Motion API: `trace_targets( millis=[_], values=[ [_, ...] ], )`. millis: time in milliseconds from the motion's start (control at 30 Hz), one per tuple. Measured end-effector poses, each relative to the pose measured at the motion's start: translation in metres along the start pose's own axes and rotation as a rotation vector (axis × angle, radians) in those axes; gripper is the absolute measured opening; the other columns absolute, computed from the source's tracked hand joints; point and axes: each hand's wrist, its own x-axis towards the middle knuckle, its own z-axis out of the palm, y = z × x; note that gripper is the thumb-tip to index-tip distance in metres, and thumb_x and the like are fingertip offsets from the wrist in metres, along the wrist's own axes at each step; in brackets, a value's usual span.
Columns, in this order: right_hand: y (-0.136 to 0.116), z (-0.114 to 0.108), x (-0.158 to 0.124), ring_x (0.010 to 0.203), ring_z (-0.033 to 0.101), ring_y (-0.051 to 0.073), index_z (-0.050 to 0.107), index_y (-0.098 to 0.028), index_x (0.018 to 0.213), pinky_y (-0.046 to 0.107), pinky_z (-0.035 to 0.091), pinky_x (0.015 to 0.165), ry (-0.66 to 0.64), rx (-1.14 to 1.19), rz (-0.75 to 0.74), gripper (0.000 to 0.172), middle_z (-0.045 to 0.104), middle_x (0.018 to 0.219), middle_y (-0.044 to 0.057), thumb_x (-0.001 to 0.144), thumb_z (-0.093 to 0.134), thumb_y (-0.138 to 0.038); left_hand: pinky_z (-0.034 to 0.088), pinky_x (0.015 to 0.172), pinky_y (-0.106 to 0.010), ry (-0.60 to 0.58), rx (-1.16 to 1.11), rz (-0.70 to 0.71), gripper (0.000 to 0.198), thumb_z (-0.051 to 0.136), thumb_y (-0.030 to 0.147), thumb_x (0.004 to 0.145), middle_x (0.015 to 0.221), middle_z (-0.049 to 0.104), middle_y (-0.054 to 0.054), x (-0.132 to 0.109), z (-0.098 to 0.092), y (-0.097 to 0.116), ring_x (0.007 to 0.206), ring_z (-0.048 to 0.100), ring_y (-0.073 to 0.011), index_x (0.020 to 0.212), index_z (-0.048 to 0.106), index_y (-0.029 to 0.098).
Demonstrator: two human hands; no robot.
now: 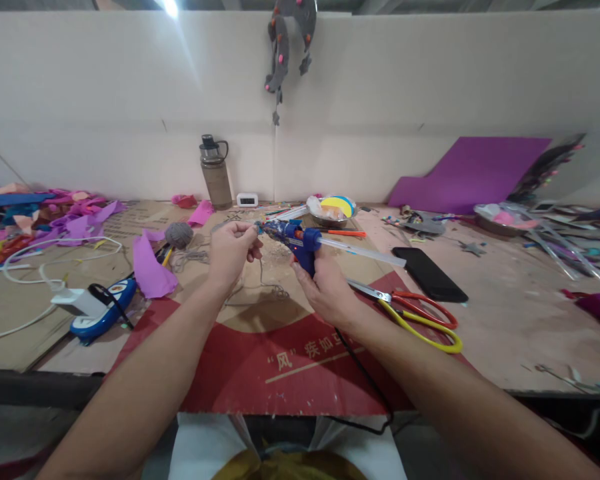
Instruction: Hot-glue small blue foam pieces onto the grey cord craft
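My right hand (327,287) is wrapped round the handle of a blue hot glue gun (305,241), its nozzle pointing left. A long clear glue stick (363,251) sticks out of the gun's back end. Just beyond the nozzle, my left hand (234,250) pinches a thin grey yarn (261,273), which hangs down and curls on the board below. Whatever small piece sits at the left fingertips is too small to make out. Under both hands lies a red and brown cardboard sheet (230,373).
Scissors (405,307) and a black phone (430,275) lie to the right. At left are a blue power strip (105,310), purple felt (154,267) and a grey yarn ball (179,235). A bottle (216,177) and a bowl (333,217) stand at the back. The gun's black cord (363,367) hangs over the front edge.
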Motion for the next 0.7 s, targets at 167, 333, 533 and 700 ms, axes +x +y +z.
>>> trace_targets(
  millis=[167,333,533,700],
  values=[
    [0.0,0.0001,-0.0004,0.089,0.059,0.025,0.047,-0.015,0.114,0.043,0.05,0.081,0.015,-0.004,-0.004,0.027,0.062,0.101,0.014,0.089,0.044,-0.027,0.032,0.035,-0.018,-0.007,-0.004,-0.002,0.013,0.062,0.027,0.073,0.051,0.059,0.001,-0.001,0.0007,0.001,0.038,0.053,-0.0085,0.073,0.057,0.015],
    [0.0004,0.0005,-0.0012,0.089,0.059,0.025,0.045,-0.015,0.118,0.043,0.05,0.082,0.002,0.012,0.015,0.031,0.062,0.102,0.014,0.09,0.044,-0.028,0.031,0.035,-0.018,0.006,-0.01,-0.006,0.014,0.063,0.028,0.072,0.052,0.06,0.001,0.0002,0.0008,-0.0002,0.037,0.052,-0.0082,0.074,0.057,0.016],
    [-0.0025,-0.0008,-0.0009,0.088,0.059,0.024,0.046,-0.016,0.115,0.042,0.05,0.082,-0.008,0.014,0.018,0.027,0.062,0.101,0.013,0.09,0.044,-0.027,0.031,0.035,-0.018,-0.004,0.0,0.011,0.014,0.062,0.028,0.074,0.052,0.06,0.001,-0.0011,0.0004,0.0003,0.038,0.053,-0.0083,0.073,0.057,0.015],
    [0.0016,-0.0012,-0.0003,0.084,0.059,0.022,0.047,-0.018,0.109,0.04,0.051,0.077,0.014,0.091,0.035,0.024,0.061,0.099,0.011,0.087,0.047,-0.027,0.031,0.035,-0.018,-0.004,-0.013,-0.017,0.015,0.064,0.028,0.073,0.053,0.06,0.002,0.0004,-0.0008,-0.0015,0.038,0.053,-0.0082,0.076,0.057,0.016]
  ],
)
